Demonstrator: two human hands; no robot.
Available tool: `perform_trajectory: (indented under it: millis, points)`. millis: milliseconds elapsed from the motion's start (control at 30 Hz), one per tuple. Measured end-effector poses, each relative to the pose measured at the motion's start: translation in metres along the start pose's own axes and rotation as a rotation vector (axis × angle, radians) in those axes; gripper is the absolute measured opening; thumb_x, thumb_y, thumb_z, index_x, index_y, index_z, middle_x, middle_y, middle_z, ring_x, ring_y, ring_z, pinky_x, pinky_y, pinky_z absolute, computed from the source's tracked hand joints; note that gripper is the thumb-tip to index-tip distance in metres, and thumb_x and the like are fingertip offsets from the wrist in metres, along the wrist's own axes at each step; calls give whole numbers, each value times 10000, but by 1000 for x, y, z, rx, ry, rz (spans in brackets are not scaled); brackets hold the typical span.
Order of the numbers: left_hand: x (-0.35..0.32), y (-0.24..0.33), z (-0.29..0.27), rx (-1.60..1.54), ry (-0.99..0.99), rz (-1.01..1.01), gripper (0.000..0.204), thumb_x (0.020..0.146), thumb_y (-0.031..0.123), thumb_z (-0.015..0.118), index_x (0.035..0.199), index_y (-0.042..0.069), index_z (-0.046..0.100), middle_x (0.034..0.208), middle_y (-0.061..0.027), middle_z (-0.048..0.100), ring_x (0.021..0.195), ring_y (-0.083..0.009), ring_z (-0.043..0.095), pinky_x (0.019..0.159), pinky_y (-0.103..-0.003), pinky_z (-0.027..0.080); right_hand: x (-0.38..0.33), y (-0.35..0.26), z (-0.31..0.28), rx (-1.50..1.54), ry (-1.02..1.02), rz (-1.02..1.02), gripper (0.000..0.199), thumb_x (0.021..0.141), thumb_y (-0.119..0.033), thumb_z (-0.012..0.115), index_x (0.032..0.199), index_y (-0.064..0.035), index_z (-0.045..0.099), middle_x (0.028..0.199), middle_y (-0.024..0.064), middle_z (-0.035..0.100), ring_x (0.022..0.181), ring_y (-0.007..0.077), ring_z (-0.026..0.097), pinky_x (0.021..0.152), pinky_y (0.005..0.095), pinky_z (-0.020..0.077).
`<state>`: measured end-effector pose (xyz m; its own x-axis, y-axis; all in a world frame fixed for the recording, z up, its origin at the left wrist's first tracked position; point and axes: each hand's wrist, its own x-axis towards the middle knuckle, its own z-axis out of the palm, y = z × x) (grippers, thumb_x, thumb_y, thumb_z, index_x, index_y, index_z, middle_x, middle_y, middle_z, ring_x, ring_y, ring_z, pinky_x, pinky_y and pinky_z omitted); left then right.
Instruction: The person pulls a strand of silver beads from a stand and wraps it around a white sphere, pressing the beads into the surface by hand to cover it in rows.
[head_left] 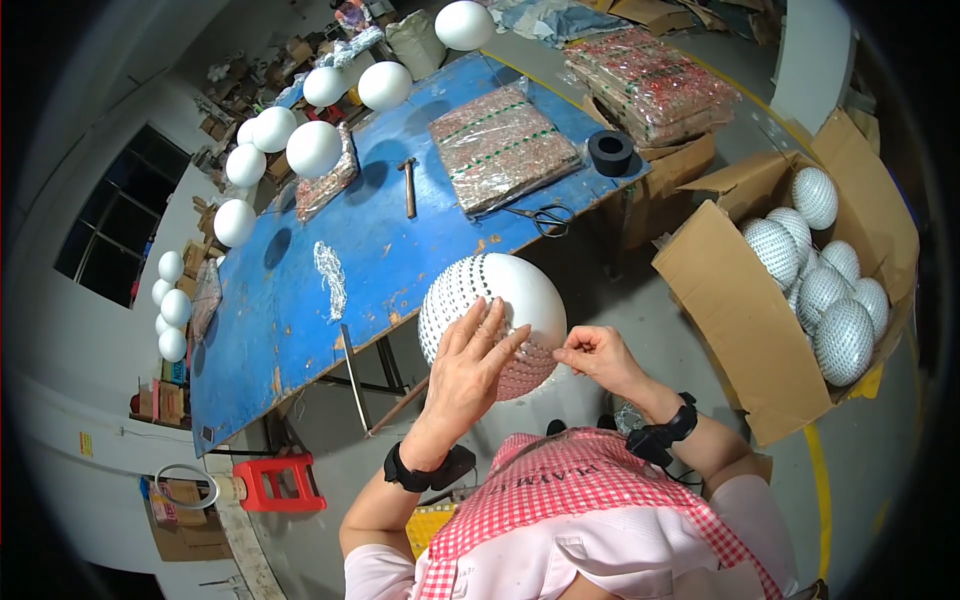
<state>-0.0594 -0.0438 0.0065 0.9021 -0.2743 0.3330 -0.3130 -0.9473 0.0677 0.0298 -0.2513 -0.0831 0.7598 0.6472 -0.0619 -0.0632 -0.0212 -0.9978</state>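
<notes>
A large white ball [533, 292] is in front of me at the table's near edge. Rows of small shiny dots cover its left and lower parts, while the upper right is smooth and bare. My left hand [465, 362] lies on the dotted side with its fingers stretched out and spread. Close to the ball's lower right edge, my right hand [602, 360] is closed in a pinch. Whatever is between those fingertips is too small to make out.
On the blue table [290, 330] lie a silvery tangled strand [330, 280], a hammer [409, 188], scissors [545, 217], a black roll [611, 152] and a plastic-wrapped bundle [503, 147]. Several white balls [314, 150] are around its far side. An open carton [735, 325] at right holds dotted balls [845, 342].
</notes>
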Motion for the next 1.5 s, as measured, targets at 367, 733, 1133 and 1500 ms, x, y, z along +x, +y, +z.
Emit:
perform_trajectory:
  millis: [367, 733, 1133, 1500]
  points:
    - [2, 10, -1, -62, 67, -28, 532, 694, 118, 803, 1186, 269, 669, 1333, -161, 467, 1301, -424, 395, 1048, -535, 377, -11, -19, -4, -407, -94, 76, 161, 913, -179, 632, 905, -18, 626, 657, 48, 635, 580, 91, 605, 483, 253, 465]
    - [2, 6, -5, -66, 37, -24, 478, 731, 114, 732, 1182, 265, 685, 1349, -155, 469, 1324, -422, 374, 1104, -569, 311, -17, -29, -14, 225, -50, -2, 111, 903, -130, 670, 923, -21, 679, 701, -20, 633, 617, 37, 553, 546, 194, 434]
    - [-1, 2, -4, -56, 57, 3, 531, 704, 53, 747, 1168, 306, 697, 1347, -155, 470, 1308, -445, 385, 1084, -579, 329, -6, 3, -16, 51, -198, 154, 164, 933, -167, 616, 970, -8, 633, 754, 30, 666, 686, 87, 626, 634, 242, 514]
    - [-2, 3, -1, -83, 81, 0, 538, 676, 40, 758, 1144, 302, 712, 1354, -144, 469, 1311, -438, 384, 1080, -590, 327, 0, -23, -11, 222, -81, 83, 146, 921, -131, 648, 955, 2, 698, 794, 13, 676, 736, 68, 612, 672, 210, 492]
